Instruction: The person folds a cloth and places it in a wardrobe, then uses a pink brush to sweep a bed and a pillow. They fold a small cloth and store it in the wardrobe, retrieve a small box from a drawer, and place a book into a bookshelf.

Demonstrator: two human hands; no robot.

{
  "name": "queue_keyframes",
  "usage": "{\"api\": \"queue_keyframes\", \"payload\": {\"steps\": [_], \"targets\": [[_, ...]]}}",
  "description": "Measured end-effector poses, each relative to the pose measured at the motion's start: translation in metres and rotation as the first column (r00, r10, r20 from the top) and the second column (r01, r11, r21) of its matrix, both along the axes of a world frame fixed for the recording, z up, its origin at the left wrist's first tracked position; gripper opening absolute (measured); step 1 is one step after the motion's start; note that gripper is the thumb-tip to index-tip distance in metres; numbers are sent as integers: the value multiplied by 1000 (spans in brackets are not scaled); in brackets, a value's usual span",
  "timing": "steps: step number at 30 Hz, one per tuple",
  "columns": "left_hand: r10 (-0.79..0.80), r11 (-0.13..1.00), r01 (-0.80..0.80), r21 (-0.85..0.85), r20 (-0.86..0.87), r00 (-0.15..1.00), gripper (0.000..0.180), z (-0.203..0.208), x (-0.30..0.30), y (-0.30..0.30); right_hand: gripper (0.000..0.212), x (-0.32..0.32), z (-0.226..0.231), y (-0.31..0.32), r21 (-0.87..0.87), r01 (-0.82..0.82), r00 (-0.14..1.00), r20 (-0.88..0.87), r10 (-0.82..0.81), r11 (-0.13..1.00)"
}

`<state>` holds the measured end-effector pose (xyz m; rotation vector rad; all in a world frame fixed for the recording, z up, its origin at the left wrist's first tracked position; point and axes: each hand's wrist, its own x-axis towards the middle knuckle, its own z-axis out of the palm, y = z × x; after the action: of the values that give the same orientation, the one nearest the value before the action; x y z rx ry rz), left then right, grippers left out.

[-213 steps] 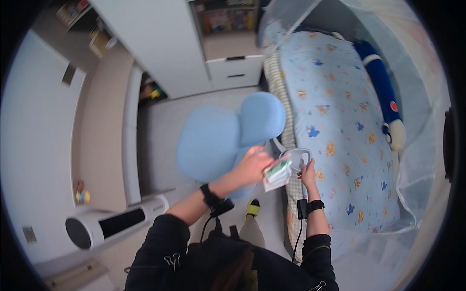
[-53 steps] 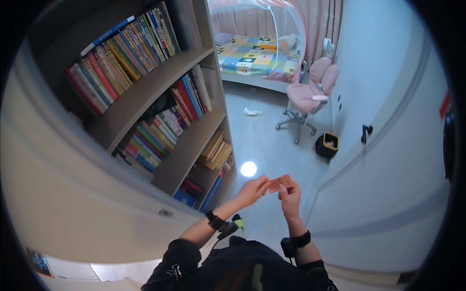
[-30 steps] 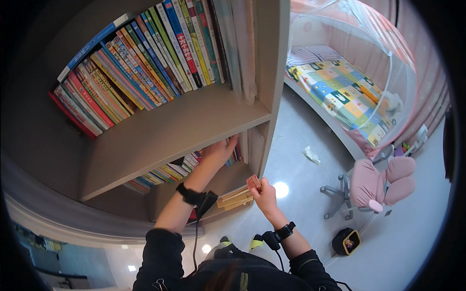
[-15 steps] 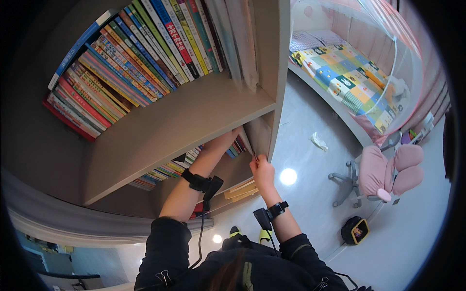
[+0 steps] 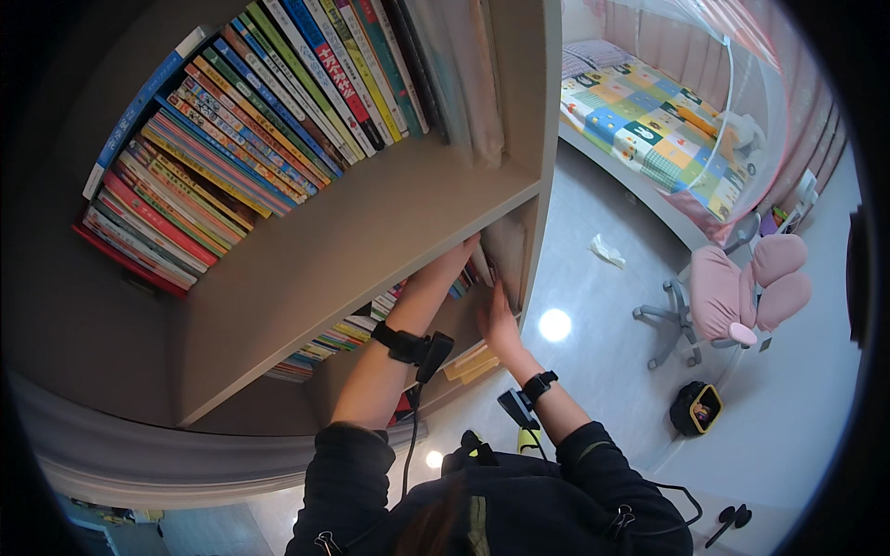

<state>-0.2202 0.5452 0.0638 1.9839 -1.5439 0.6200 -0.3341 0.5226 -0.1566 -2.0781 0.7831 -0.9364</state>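
Note:
My left hand (image 5: 461, 254) reaches under the shelf board (image 5: 371, 241) into the lower compartment of the bookcase. Its fingers are mostly hidden by the board's edge, close to a pale upright item (image 5: 481, 262) at the right end of the lower books. My right hand (image 5: 500, 321) is at the front of that compartment, beside the right side panel. Its fingers are stretched upward against the pale item. Lower books (image 5: 348, 335) stand in a row left of my hands, partly behind my left forearm.
Upright books (image 5: 269, 102) fill the upper compartment, with clear sleeves (image 5: 468, 83) at their right end. To the right are a bed (image 5: 649, 130) under a pink net, a pink swivel chair (image 5: 728, 287), a crumpled tissue (image 5: 607, 251) and a black-and-yellow item (image 5: 695, 410) on the floor.
My right hand's fingers have gone from bent to stretched upward. My left hand has shifted slightly right and up. The whole view has moved a little.

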Motion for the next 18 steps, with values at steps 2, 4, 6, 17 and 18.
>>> {"api": "queue_keyframes", "payload": {"steps": [2,4,6,17,18], "targets": [[11,1000,-11,12,2,1000,34,-1,0,-5,78,-10,-7,6,4,-68,998,-13,68,998],[31,996,-29,87,-17,999,40,-3,0,-13,84,-11,-10,6,29,-106,994,-15,106,994],[25,994,-23,106,-16,1000,46,-4,1,-19,87,-4,-11,2,-21,-97,991,90,98,995],[129,981,-112,157,-105,986,51,1,1,45,84,-53,25,12,-65,-318,948,-15,317,946],[150,980,-129,152,-139,979,48,-2,3,49,84,-49,28,10,-65,-306,951,21,307,950]]}}
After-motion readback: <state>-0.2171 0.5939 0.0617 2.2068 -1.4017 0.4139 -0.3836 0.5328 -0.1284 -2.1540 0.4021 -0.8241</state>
